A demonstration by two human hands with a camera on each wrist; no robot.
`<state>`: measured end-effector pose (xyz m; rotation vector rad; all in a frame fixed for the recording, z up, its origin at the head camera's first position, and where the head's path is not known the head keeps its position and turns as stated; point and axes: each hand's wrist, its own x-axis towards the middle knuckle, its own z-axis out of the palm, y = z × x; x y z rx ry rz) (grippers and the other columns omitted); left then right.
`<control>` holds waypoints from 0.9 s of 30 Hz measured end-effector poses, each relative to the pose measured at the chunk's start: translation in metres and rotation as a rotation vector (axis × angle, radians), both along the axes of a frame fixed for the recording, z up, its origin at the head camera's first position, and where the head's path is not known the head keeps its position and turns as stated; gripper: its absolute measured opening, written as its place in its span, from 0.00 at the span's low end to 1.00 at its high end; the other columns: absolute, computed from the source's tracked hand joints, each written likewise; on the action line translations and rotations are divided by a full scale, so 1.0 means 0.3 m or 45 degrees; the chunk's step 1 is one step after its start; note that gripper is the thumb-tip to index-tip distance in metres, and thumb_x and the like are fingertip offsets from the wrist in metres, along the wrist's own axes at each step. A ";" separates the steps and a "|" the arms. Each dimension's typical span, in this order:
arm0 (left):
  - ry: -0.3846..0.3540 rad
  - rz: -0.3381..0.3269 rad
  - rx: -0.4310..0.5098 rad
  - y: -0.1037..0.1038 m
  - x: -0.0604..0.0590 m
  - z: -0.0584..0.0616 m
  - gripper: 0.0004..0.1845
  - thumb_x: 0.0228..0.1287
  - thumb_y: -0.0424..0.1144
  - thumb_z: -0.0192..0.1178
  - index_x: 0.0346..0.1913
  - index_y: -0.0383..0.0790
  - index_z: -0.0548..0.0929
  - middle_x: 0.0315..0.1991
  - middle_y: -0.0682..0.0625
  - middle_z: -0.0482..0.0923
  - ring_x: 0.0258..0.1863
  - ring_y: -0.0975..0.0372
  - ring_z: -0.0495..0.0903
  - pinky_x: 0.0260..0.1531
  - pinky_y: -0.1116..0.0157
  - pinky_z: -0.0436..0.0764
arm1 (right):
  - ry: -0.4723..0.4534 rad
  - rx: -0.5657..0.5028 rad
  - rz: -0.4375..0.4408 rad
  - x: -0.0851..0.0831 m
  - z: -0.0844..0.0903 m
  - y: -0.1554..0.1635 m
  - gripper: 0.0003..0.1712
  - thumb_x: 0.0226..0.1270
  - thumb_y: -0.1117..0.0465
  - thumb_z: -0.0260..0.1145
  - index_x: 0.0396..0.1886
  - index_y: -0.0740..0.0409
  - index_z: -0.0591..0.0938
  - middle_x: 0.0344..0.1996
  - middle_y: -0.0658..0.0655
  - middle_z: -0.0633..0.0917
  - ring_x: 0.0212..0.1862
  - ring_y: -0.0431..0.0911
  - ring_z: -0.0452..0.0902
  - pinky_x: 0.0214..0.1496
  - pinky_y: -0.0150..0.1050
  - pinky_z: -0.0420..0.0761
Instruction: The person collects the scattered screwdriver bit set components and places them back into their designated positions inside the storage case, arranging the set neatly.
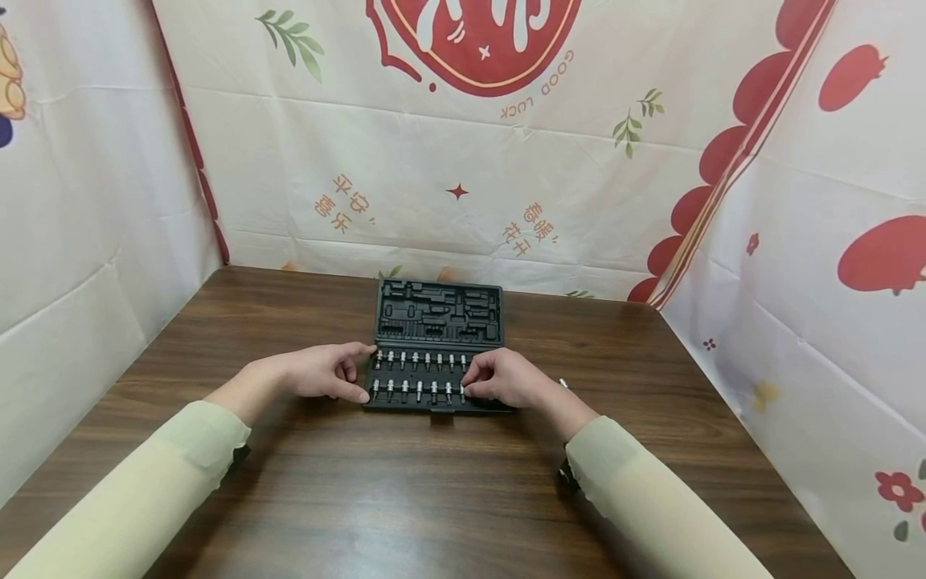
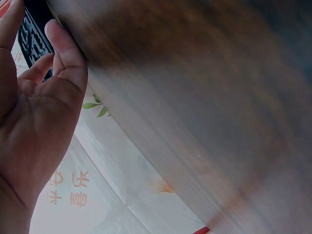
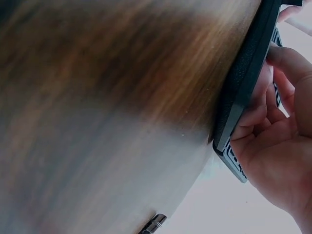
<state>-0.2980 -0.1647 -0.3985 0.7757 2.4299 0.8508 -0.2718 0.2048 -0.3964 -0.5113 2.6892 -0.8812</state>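
A black plastic case (image 1: 440,310) lies open on the table, its lid leaning back. Two rows of silver bit sockets (image 1: 419,391) stand in its lower half. My left hand (image 1: 315,372) rests against the case's left side, thumb at the front corner and index finger near the hinge. Over the right part of the case, my right hand (image 1: 510,378) pinches a bit socket (image 1: 463,392) in the front row between thumb and index finger. That hand hides the right end of both rows. In the right wrist view, curled fingers reach over the case edge (image 3: 239,92).
A loose metal piece (image 3: 155,223) lies on the wooden table (image 1: 405,490), just beyond my right wrist. Printed cloth (image 1: 434,145) hangs behind the table and along both sides. The case stands near the table's back edge.
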 end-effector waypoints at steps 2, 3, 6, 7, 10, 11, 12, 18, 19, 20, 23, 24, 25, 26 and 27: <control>0.004 -0.002 -0.002 -0.001 0.000 -0.001 0.50 0.71 0.51 0.76 0.86 0.37 0.61 0.46 0.45 0.80 0.38 0.60 0.79 0.42 0.60 0.80 | -0.005 -0.001 0.003 -0.001 -0.001 -0.001 0.02 0.76 0.58 0.76 0.40 0.49 0.92 0.34 0.47 0.89 0.34 0.41 0.79 0.38 0.38 0.79; 0.005 -0.004 -0.001 -0.001 0.000 -0.001 0.50 0.70 0.51 0.76 0.86 0.37 0.61 0.46 0.45 0.80 0.37 0.60 0.79 0.42 0.60 0.80 | -0.010 -0.001 0.004 -0.002 -0.002 -0.001 0.02 0.76 0.58 0.76 0.40 0.50 0.91 0.34 0.47 0.89 0.34 0.41 0.79 0.38 0.38 0.80; 0.010 -0.010 0.003 -0.002 0.001 0.001 0.51 0.70 0.50 0.76 0.86 0.36 0.61 0.45 0.45 0.80 0.37 0.60 0.79 0.42 0.60 0.80 | -0.035 -0.017 -0.001 -0.005 -0.003 0.000 0.02 0.76 0.58 0.75 0.40 0.51 0.91 0.33 0.48 0.89 0.34 0.41 0.80 0.39 0.39 0.80; 0.011 -0.012 0.005 -0.002 0.002 0.002 0.51 0.70 0.50 0.76 0.86 0.36 0.61 0.45 0.45 0.80 0.38 0.60 0.79 0.42 0.60 0.80 | -0.042 -0.022 -0.001 -0.007 -0.003 0.001 0.02 0.76 0.58 0.75 0.41 0.51 0.91 0.32 0.49 0.89 0.34 0.42 0.81 0.38 0.39 0.81; 0.011 -0.014 0.006 -0.001 0.002 0.004 0.50 0.71 0.50 0.76 0.86 0.36 0.61 0.45 0.45 0.80 0.38 0.60 0.79 0.43 0.60 0.79 | -0.060 -0.040 -0.006 -0.011 -0.001 0.002 0.02 0.77 0.59 0.75 0.41 0.52 0.90 0.32 0.49 0.89 0.34 0.42 0.81 0.39 0.39 0.82; 0.011 -0.015 0.006 -0.001 0.002 0.004 0.50 0.71 0.50 0.76 0.86 0.36 0.61 0.45 0.45 0.80 0.38 0.60 0.79 0.43 0.60 0.79 | -0.065 -0.043 -0.006 -0.012 0.000 0.002 0.03 0.77 0.59 0.75 0.41 0.52 0.89 0.32 0.49 0.89 0.34 0.42 0.82 0.40 0.39 0.82; 0.008 -0.014 0.005 -0.001 0.001 0.003 0.50 0.71 0.50 0.76 0.86 0.36 0.61 0.45 0.45 0.80 0.38 0.60 0.79 0.43 0.60 0.79 | -0.070 -0.042 -0.007 -0.013 0.001 0.002 0.03 0.77 0.59 0.75 0.41 0.52 0.89 0.32 0.49 0.89 0.34 0.42 0.82 0.40 0.39 0.82; 0.004 -0.020 0.012 -0.002 0.001 0.005 0.51 0.71 0.49 0.76 0.87 0.35 0.61 0.45 0.45 0.79 0.37 0.60 0.79 0.42 0.60 0.80 | -0.091 -0.030 -0.016 -0.016 0.007 0.000 0.04 0.76 0.59 0.75 0.39 0.53 0.88 0.29 0.50 0.88 0.32 0.43 0.81 0.41 0.40 0.82; 0.005 -0.019 0.012 -0.003 0.001 0.005 0.51 0.71 0.49 0.76 0.87 0.35 0.61 0.45 0.45 0.79 0.37 0.60 0.79 0.42 0.60 0.80 | -0.092 -0.032 -0.015 -0.017 0.007 0.000 0.05 0.76 0.59 0.75 0.39 0.53 0.88 0.29 0.50 0.88 0.32 0.43 0.81 0.41 0.40 0.82; 0.005 -0.019 0.012 -0.003 0.001 0.005 0.51 0.71 0.50 0.76 0.87 0.35 0.61 0.46 0.45 0.79 0.38 0.60 0.79 0.43 0.60 0.79 | -0.091 -0.030 -0.015 -0.017 0.007 0.001 0.05 0.76 0.59 0.75 0.39 0.53 0.88 0.29 0.50 0.88 0.32 0.43 0.81 0.41 0.40 0.82; 0.002 -0.021 0.008 -0.002 0.001 0.003 0.50 0.71 0.50 0.75 0.87 0.36 0.61 0.46 0.45 0.79 0.38 0.60 0.79 0.43 0.60 0.79 | -0.088 -0.022 -0.017 -0.015 0.008 0.002 0.05 0.76 0.59 0.75 0.39 0.53 0.88 0.29 0.50 0.88 0.32 0.43 0.81 0.41 0.40 0.81; 0.002 -0.022 0.007 -0.001 0.001 0.003 0.50 0.71 0.51 0.75 0.87 0.36 0.60 0.46 0.45 0.79 0.39 0.60 0.78 0.43 0.60 0.79 | -0.086 -0.020 -0.016 -0.014 0.007 0.002 0.05 0.76 0.59 0.75 0.39 0.53 0.88 0.29 0.50 0.88 0.32 0.43 0.81 0.41 0.39 0.81; 0.001 -0.021 0.007 -0.001 0.001 0.003 0.50 0.71 0.51 0.75 0.87 0.36 0.60 0.47 0.45 0.79 0.39 0.60 0.78 0.43 0.60 0.79 | -0.086 -0.018 -0.016 -0.012 0.008 0.002 0.04 0.76 0.59 0.75 0.39 0.53 0.88 0.29 0.49 0.87 0.32 0.43 0.81 0.41 0.39 0.81; -0.001 -0.023 0.008 -0.001 0.002 0.005 0.51 0.71 0.50 0.75 0.87 0.36 0.60 0.47 0.45 0.79 0.39 0.60 0.78 0.43 0.60 0.79 | -0.084 -0.014 -0.014 -0.010 0.008 0.002 0.04 0.77 0.59 0.75 0.39 0.53 0.88 0.29 0.49 0.87 0.33 0.42 0.81 0.41 0.39 0.81; -0.002 -0.024 0.006 -0.001 0.002 0.005 0.51 0.71 0.50 0.75 0.87 0.36 0.60 0.47 0.45 0.79 0.38 0.60 0.78 0.43 0.60 0.79 | -0.083 -0.014 -0.010 -0.009 0.007 0.001 0.04 0.77 0.59 0.74 0.40 0.53 0.88 0.30 0.49 0.87 0.33 0.42 0.81 0.40 0.39 0.81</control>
